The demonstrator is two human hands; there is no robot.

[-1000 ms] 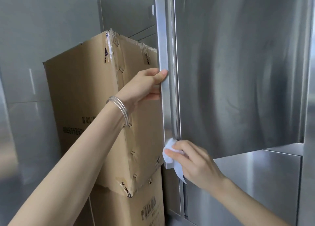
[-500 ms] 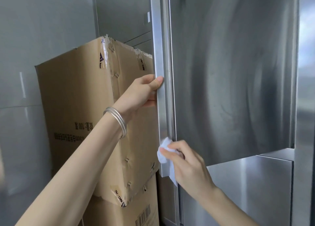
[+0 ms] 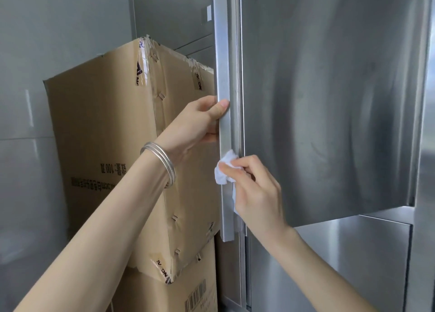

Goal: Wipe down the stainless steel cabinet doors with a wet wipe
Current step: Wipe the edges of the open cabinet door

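Fingers (image 3: 244, 165) of the right hand (image 3: 259, 194) curl around a crumpled white wet wipe (image 3: 221, 177), pressing it against the flat, brushed-metal edge strip (image 3: 223, 64) of the smooth stainless steel cabinet door (image 3: 329, 100). The left hand (image 3: 200, 121) grips that strip just above, thumb on its face. A creased, taped cardboard box (image 3: 101, 135) stands behind.

Two hands: left hand (image 3: 197, 123), right hand (image 3: 259, 194). One wet wipe (image 3: 223, 170). Two boxes: upper box (image 3: 98, 135), lower box (image 3: 188, 288). One door handle (image 3: 222, 64).
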